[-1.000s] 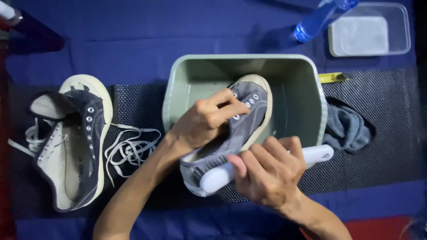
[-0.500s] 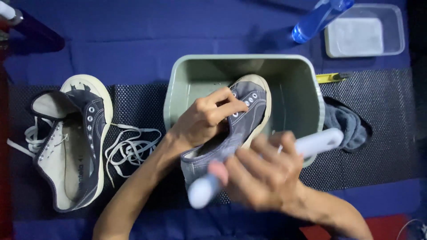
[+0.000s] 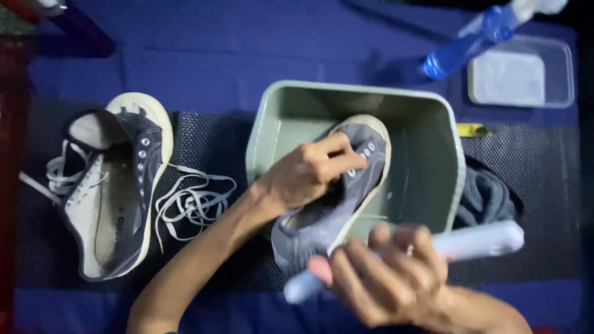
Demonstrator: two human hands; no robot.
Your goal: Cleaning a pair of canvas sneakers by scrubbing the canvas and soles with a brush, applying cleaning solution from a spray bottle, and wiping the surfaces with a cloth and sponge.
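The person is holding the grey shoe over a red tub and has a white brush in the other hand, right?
Not quite: the tub is pale green, not red, as the head view shows. The left hand does hold the grey shoe over it, and the right hand has the white brush.

Surface: a deep blue cloth [image 3: 235, 55] covers the whole work area, lying in soft folds.
Mat: a black textured mat [image 3: 538, 167] runs across the middle as 1 wide band over the cloth.
Left edge: a dark red strip [image 3: 9, 154] borders the cloth.
Light: dim overall, with dark upper corners and shadowed edges.
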